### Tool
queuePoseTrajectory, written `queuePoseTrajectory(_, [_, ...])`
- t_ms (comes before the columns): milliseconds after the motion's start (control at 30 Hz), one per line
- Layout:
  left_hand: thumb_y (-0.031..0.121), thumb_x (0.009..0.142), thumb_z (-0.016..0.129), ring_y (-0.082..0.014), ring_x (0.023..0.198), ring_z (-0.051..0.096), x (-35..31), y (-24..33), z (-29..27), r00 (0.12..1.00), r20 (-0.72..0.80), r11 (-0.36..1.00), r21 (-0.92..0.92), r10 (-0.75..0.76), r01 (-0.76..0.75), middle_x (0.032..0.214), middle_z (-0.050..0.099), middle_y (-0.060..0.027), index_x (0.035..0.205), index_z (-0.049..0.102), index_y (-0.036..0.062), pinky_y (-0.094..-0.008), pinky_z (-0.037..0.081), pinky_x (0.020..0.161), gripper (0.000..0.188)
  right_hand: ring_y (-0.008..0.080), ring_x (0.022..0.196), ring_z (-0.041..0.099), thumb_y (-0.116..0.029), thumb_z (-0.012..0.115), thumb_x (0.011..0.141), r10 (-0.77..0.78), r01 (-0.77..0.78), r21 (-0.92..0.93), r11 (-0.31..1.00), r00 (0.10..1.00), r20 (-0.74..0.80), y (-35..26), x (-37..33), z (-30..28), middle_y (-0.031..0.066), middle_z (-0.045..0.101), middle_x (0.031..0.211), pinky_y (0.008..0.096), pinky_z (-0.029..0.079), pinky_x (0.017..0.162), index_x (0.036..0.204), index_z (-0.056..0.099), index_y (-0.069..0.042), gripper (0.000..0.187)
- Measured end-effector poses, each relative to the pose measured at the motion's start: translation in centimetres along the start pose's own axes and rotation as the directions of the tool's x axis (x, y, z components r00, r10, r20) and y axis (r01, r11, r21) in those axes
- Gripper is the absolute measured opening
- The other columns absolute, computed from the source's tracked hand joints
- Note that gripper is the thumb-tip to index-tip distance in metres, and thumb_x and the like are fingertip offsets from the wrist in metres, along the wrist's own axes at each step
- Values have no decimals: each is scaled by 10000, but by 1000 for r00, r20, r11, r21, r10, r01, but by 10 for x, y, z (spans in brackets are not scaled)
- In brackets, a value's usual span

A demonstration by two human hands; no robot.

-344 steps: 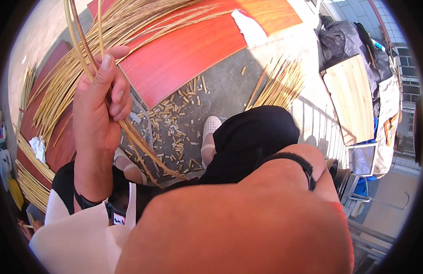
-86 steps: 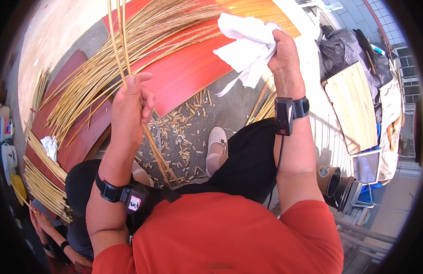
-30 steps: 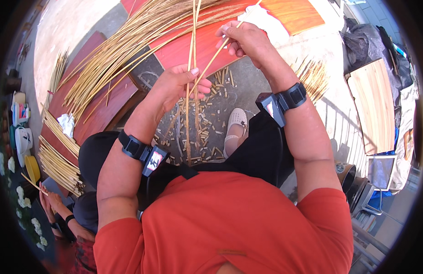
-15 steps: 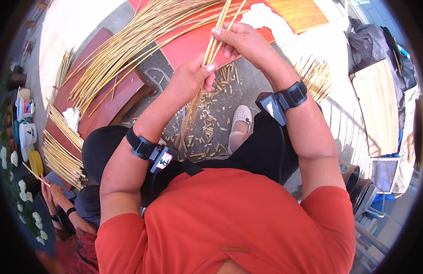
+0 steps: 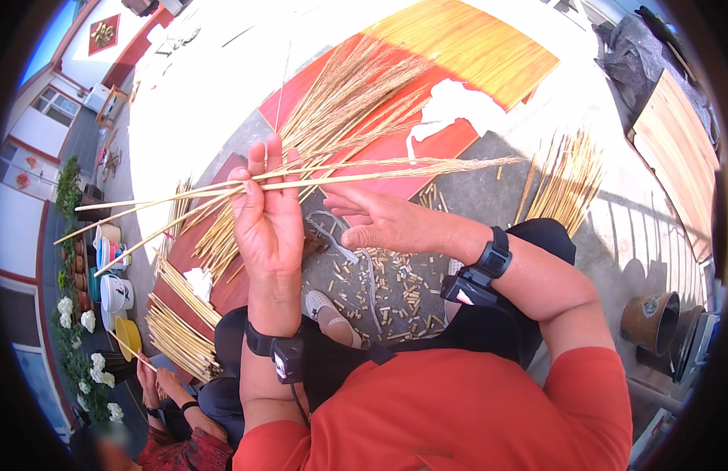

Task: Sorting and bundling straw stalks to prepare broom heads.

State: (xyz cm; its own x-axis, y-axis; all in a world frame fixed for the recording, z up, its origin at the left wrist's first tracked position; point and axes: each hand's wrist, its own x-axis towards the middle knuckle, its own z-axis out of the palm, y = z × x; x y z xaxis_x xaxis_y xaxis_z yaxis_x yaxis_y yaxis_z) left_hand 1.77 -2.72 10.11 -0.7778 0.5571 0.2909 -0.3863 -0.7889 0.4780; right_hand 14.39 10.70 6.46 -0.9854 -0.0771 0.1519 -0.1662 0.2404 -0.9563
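Note:
A few straw-coloured broom stalks [image 5: 427, 168] lie crosswise over my left hand [image 5: 271, 212], their feathery tips pointing right and bare ends left. The left palm is turned up, with the thumb resting against the stalks and the fingers partly stretched behind them. Just below the feathery half is my right hand [image 5: 387, 221], its fingers extended and slightly apart, gripping nothing. Beyond both hands, a large pile of similar stalks [image 5: 332, 98] spreads over a red board [image 5: 450, 141].
Cut stalk pieces [image 5: 403, 286] litter the ground between my feet. Stalk bundles stand at right [image 5: 568, 184] and lie at left [image 5: 183, 337]. A white cloth [image 5: 458, 106] rests on the board. At lower left, a co-worker's hands [image 5: 164, 385] hold a stalk. Pots [image 5: 651, 318] stand at right.
The stalks have swung from nearly upright to nearly level. My left hand has turned palm up and moved left; my right hand has let go and come lower. My view has shifted left.

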Motion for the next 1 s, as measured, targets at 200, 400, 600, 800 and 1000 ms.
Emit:
queuePoseTrajectory(200, [102,890,567,-311,1291,383,-21,-83,42,966,138,972,-56,-218,227,1318,471,-183,1042,525,61,-471,322,1091,163,274,1159,521,-321,372,992,-32,423,684,594,862,-506,-15,-2,-52,197,548,1202,366,422,991,1225,460,32,432])
queuePoseTrajectory(400, [190,930,527,-307,1204,482,-55,-114,38,805,-94,805,52,-585,591,1268,496,-213,1171,491,1,-418,407,1025,309,268,921,595,-271,376,992,-17,677,581,452,658,-753,18,-36,-156,110,600,899,464,499,866,953,509,-37,271])
queuePoseTrajectory(600, [182,931,530,-255,1047,591,-83,-119,41,507,-38,448,413,-861,793,1102,589,-177,1133,514,-13,-356,477,920,281,189,791,604,-275,435,977,-96,536,455,711,715,-692,3,-81,-188,44,555,766,367,538,761,972,522,-39,251])
queuePoseTrajectory(800, [159,928,530,-190,918,629,-64,-107,11,652,-65,500,584,-756,639,980,632,-120,1080,551,9,-305,509,814,215,167,759,650,-247,459,972,106,205,391,897,760,-641,0,-45,-102,69,626,795,294,546,675,976,544,-29,235])
queuePoseTrajectory(1000, [149,923,526,-175,858,633,-53,-90,-55,735,-323,422,653,-596,629,940,639,-99,1050,560,27,-290,512,749,180,140,776,633,-177,509,935,256,-69,372,926,839,-480,56,-32,-31,67,633,820,290,512,736,988,553,-13,178])
